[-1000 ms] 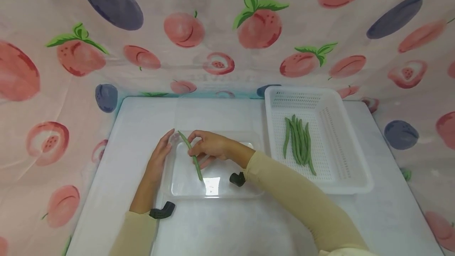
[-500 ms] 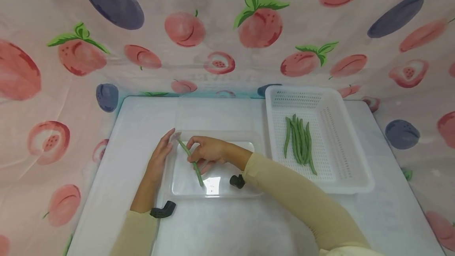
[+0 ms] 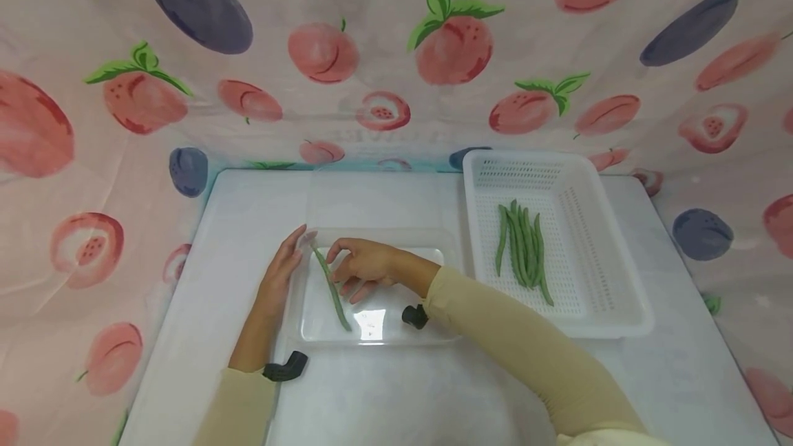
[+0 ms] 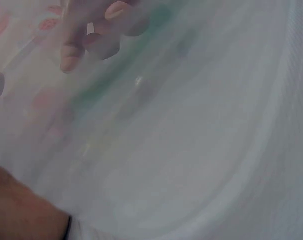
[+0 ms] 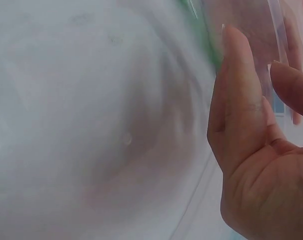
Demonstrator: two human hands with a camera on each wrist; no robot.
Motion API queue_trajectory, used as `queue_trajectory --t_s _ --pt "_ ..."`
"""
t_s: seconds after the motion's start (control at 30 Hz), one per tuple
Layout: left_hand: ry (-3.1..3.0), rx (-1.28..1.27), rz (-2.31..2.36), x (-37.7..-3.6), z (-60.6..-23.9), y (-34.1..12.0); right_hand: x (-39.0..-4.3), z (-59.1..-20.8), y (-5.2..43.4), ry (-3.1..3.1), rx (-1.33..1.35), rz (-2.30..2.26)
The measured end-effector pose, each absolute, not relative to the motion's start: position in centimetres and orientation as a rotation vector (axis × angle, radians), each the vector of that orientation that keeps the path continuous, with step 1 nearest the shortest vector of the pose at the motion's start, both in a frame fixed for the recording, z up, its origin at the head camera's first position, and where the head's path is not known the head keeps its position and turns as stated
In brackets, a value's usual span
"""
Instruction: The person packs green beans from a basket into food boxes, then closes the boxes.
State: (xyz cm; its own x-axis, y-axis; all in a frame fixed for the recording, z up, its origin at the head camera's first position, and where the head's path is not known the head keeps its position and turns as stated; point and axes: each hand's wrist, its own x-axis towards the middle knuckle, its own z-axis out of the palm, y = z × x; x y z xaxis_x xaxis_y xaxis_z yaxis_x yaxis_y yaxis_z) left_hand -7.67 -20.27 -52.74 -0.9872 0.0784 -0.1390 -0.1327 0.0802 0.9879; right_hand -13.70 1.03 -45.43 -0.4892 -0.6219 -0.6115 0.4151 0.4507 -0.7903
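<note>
Draped at far left and all round behind: a thin, wrinkled cloth [image 3: 93,177] printed with pink peaches, red strawberries and dark plums. Below it, a smooth white table [image 3: 204,281], matte, with rounded corners.

Next, the left hand [image 3: 279,279], laid flat along the outer left wall of the clear tray [image 3: 396,332], fingers straight and together, gripping nothing. Cream sleeve at the forearm, a small black device at the wrist.

Then the tray itself — transparent hard plastic, rectangular, shallow, rounded corners, a bright glare patch on its floor. Inside it, one green bean [image 3: 330,288]: long, slim, slightly curved, lying aslant on the tray floor from the far left corner toward the near middle. Seen through the tray wall in the left wrist view only as a blurred green streak.

Just right of the bean, the right hand [image 3: 362,263], hovering over the tray with fingers loosely spread and bent, fingertips beside the bean's middle; contact with it not clear, no closed pinch visible. In the right wrist view, fingers relaxed and apart — nothing clasped.

Farther right, a white plastic basket [image 3: 610,274], rectangular, perforated floor and walls, touching the tray's right side or nearly so. Inside, a bunch of green beans [image 3: 523,250], lying roughly parallel, lengthwise.
</note>
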Motion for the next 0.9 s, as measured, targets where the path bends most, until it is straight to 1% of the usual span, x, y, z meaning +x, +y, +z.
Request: queue_trajectory --t_s 0.53,0.73,0.9 --pt "2.163 -0.045 2.054 -7.7 -52.6 -20.3 -14.3 -43.4 2.9 1.655 -0.186 -1.296" --pt "2.174 -0.089 2.022 -7.6 -52.6 -20.2 -14.7 -42.0 4.7 1.621 -0.184 -1.36" --pt "2.157 -0.079 2.046 -7.6 -52.5 -20.1 -15.2 -40.3 7.2 1.617 -0.175 -1.449"
